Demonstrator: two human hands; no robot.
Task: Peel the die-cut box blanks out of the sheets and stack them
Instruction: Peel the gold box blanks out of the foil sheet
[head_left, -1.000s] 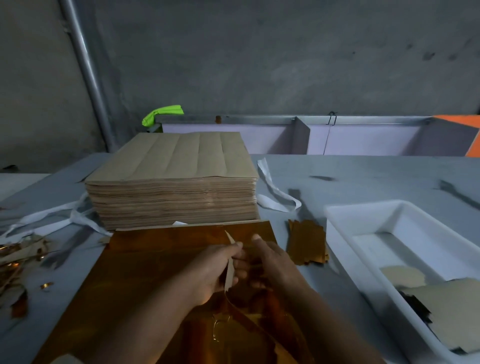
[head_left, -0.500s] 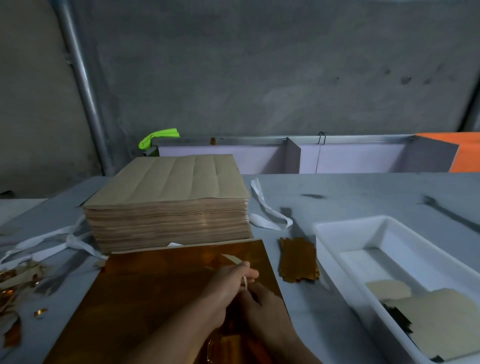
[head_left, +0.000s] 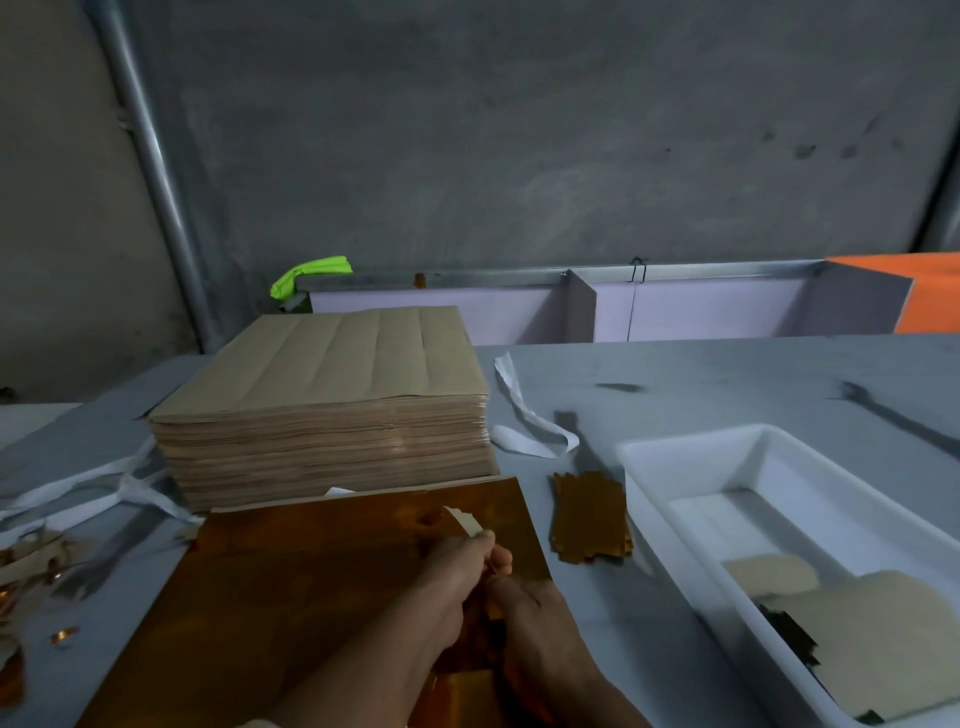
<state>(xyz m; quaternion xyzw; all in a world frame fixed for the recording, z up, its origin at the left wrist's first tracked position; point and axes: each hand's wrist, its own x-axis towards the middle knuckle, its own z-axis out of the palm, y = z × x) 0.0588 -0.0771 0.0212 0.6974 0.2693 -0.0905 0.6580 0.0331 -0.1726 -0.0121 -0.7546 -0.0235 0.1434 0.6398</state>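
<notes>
Nearer now than a second ago, my right hand (head_left: 530, 616) sits on the gold sheet (head_left: 311, 571), grip unclear; my left hand (head_left: 457, 571) pinches the pale strip (head_left: 464, 521).

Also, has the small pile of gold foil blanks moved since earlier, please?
No; the small pile of gold foil blanks still lies just left of the white plastic tray; only the camera shifted.

Both forearms reach forward, close together. The left hand (head_left: 457, 574) pinches a pale strip (head_left: 466, 521); the right hand (head_left: 532, 616) lies curled against it, its grip unclear.
</notes>
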